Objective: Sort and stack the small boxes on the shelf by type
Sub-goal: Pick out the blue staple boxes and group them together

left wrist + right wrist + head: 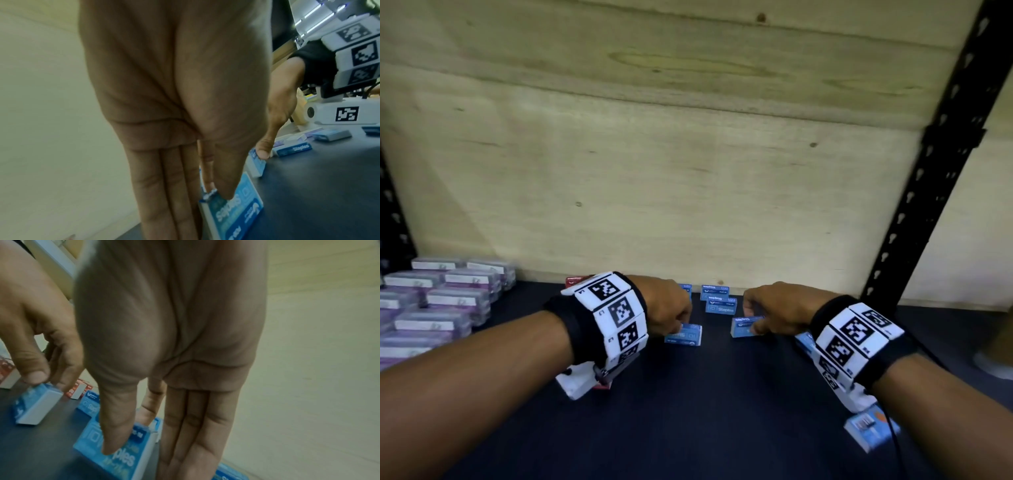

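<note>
Small blue staples boxes lie scattered on the dark shelf (705,411). My left hand (681,323) pinches one blue box (684,334) between thumb and forefinger; the left wrist view shows the same pinch (218,193) on that box (236,214). A little to the right, my right hand (751,323) pinches a second blue box (744,328), with the thumb laid on its printed face (117,456) in the right wrist view. Both boxes are at the shelf surface. Between and behind the hands stand stacked blue boxes (717,301).
Stacks of purple boxes (434,305) fill the shelf's left end. Red boxes (79,389) sit behind my left wrist. More blue boxes lie under my right wrist (804,341) and near the front right (869,431). A plywood back wall (688,154) and a black upright (941,154) bound the space.
</note>
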### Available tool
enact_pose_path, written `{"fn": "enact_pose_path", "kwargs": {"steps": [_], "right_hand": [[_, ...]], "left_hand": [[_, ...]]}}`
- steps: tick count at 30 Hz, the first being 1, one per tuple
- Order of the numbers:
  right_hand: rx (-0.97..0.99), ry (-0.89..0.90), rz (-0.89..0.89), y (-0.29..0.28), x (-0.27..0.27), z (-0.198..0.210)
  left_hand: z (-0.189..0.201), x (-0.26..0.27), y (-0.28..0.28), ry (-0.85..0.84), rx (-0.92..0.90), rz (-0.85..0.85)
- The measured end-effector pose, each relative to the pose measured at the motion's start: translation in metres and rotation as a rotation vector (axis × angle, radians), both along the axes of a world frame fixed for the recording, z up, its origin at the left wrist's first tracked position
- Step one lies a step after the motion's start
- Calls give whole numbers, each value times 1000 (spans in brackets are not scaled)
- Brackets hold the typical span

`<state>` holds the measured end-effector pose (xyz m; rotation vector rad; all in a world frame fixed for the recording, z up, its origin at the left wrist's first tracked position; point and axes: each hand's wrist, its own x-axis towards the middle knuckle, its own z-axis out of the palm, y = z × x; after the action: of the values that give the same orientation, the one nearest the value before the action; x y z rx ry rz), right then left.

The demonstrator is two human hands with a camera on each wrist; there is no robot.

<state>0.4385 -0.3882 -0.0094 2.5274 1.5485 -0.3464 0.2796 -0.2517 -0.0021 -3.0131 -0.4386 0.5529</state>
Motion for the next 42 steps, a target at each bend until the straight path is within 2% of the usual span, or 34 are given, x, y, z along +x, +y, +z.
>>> {"fn": "enact_pose_path", "kwargs": {"steps": [9, 16, 20, 27, 30, 34, 36, 39, 42], "right_hand": [[2, -27, 21, 17, -12, 1], [12, 57, -33, 20, -10, 1], [-62, 65, -54, 20, -9, 6], [-60, 133, -98, 16, -2, 6], [-57, 144, -105, 16, -2, 6], [-63, 169, -119, 17, -2, 6], [-64, 180, -125, 18, -3, 6], [-49, 203, -132, 18, -5, 6], [-31, 214, -137, 19, -8, 5]], "left_hand": [[-4, 6, 8, 29, 58, 89], [-3, 14, 2, -3, 109, 0], [-6, 17, 0, 6, 148, -48], [-4, 15, 3, -71, 45, -61], [2, 12, 8, -106, -54, -45], [1, 9, 15, -192, -243, 45], [-2, 7, 17, -200, -281, 93], [-3, 2, 19, -138, -254, 134], [-1, -3, 19, -42, -104, 124]]}}
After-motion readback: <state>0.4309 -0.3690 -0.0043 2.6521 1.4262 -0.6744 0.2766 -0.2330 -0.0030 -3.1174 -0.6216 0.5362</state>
